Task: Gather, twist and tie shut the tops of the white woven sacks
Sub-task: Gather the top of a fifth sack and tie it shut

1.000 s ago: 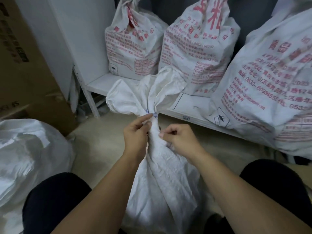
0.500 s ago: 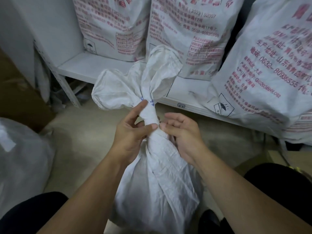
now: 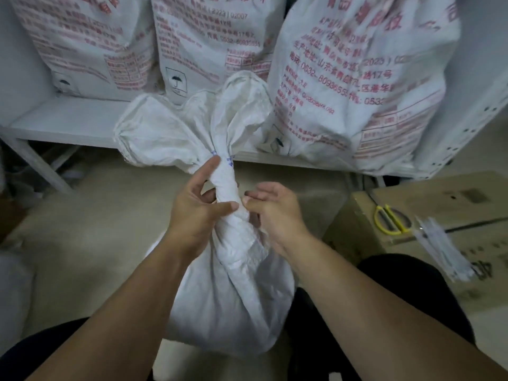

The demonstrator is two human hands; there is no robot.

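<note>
A white woven sack (image 3: 228, 295) stands on the floor between my knees. Its top is gathered and twisted into a narrow neck (image 3: 226, 185), and the loose mouth (image 3: 170, 133) fans out above that. My left hand (image 3: 196, 210) grips the neck from the left, thumb across the front and index finger pointing up along it. My right hand (image 3: 275, 213) sits at the right side of the neck with relaxed fingers, its thumb tip touching the fabric. I see no tie around the neck.
Three full sacks with red print (image 3: 357, 86) stand on a low white shelf (image 3: 63, 119) just behind. A cardboard box (image 3: 412, 204) at the right carries yellow scissors (image 3: 390, 219) and a bundle of white ties (image 3: 442, 251). Another white sack (image 3: 13, 287) lies at the left edge.
Both hands let go of their fingertip pinch at the neck. The left hand now wraps the twisted neck and the right hand has loosened beside it. The view has swung right, revealing the box.
</note>
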